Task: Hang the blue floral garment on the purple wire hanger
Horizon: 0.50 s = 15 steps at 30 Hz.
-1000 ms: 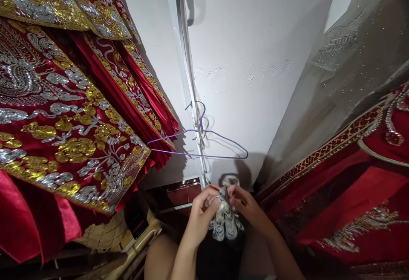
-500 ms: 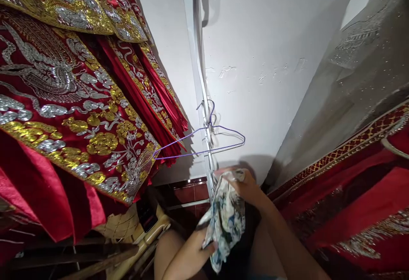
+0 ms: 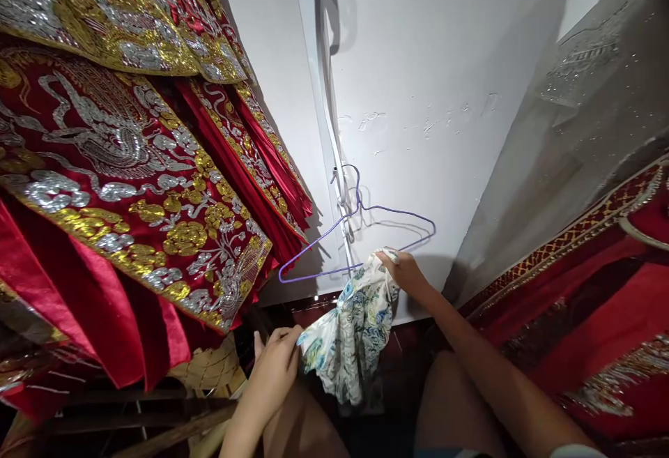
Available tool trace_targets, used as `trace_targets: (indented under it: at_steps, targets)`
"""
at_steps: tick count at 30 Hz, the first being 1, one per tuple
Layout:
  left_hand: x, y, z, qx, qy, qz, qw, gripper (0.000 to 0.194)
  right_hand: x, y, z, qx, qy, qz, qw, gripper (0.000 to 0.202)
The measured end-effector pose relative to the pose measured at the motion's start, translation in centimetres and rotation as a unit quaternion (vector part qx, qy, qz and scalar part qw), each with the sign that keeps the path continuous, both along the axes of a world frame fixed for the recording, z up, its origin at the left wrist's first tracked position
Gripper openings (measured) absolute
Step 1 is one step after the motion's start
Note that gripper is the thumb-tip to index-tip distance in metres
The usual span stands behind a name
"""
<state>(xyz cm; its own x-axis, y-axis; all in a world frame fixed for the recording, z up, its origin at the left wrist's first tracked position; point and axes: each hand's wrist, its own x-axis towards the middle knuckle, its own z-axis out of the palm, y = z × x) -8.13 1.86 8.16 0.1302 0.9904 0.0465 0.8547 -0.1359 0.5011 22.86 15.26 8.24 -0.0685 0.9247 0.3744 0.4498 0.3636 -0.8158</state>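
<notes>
A white floral cloth (image 3: 360, 329), patterned in blue and green, is stretched between my two hands; its folds hide what kind of piece it is. My left hand (image 3: 277, 357) pinches its lower left edge. Higher up, my right hand (image 3: 400, 270) grips the top right part, close to the bottom bar of a purple wire hanger (image 3: 313, 242). The hanger is hooked on a white strip running down the wall. Part of its bottom bar passes behind the cloth and my right fingers.
Red panels embroidered in gold and silver (image 3: 172, 186) hang at the left. More red fabric with beaded trim (image 3: 617, 291) is at the right. A white wall (image 3: 418, 60) stands ahead. Wooden furniture (image 3: 203, 409) sits at lower left, beside my knees.
Both hands have moved apart, the left one to the left and upward, spreading the bunched cloth. My right hand has risen slightly toward the hanger, which has shifted and swung right.
</notes>
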Motion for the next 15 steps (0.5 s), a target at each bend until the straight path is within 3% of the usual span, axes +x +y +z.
trace_targets:
  at_steps: [3, 6, 11, 15]
  targets:
    - [0.7, 2.1, -1.7, -0.019, 0.068, 0.045, 0.997, 0.03, 2.3, -2.7, 0.3, 0.009, -0.021, 0.036, 0.999, 0.037]
    - [1.2, 4.3, -1.3, 0.047, 0.06, 0.085, 0.993, 0.018, 3.5, -4.0, 1.2, 0.025, -0.035, 0.057, 0.997, 0.035]
    - [1.4, 6.6, 3.8, 0.193, -0.039, 0.117, 0.973, 0.014, 3.7, -4.1, 2.1, 0.031, -0.038, 0.036, 0.998, 0.039]
    - [2.2, 8.0, 7.0, 0.22, -0.089, 0.044, 0.97, 0.015, 2.6, -4.2, 1.8, 0.013, -0.054, 0.053, 0.997, 0.037]
